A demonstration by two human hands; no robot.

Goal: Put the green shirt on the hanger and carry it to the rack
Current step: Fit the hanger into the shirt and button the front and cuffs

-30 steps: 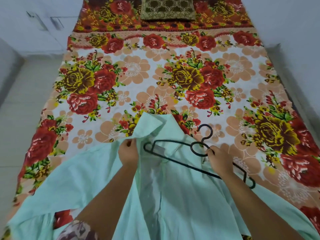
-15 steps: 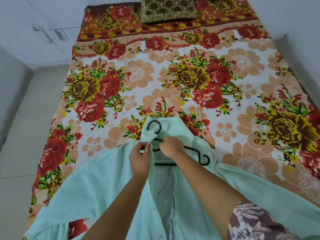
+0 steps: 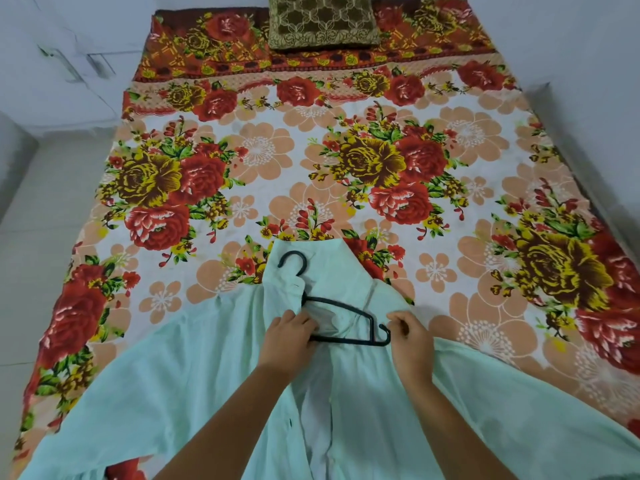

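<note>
A pale green shirt [image 3: 194, 368] lies spread open, collar away from me, on the near part of the bed. A black plastic hanger [image 3: 346, 308] lies at its neck opening, hook pointing up over the collar; its left arm is tucked under the left shoulder fabric, its right arm lies bare on top. My left hand [image 3: 289, 336] grips the shirt's left front edge at the collar, over the hanger. My right hand [image 3: 408, 336] pinches the right shoulder fabric beside the hanger's right end.
The bed carries a floral sheet [image 3: 263, 157] in red, orange and white. A brown patterned cushion [image 3: 323, 20] sits at the head. Pale floor [image 3: 41, 216] runs along the left side; a white wall [image 3: 588, 39] stands on the right.
The hanger has swung round so its hook lies over the collar, and its left arm went under the fabric. My right hand left the hanger's middle for the right shoulder fabric.
</note>
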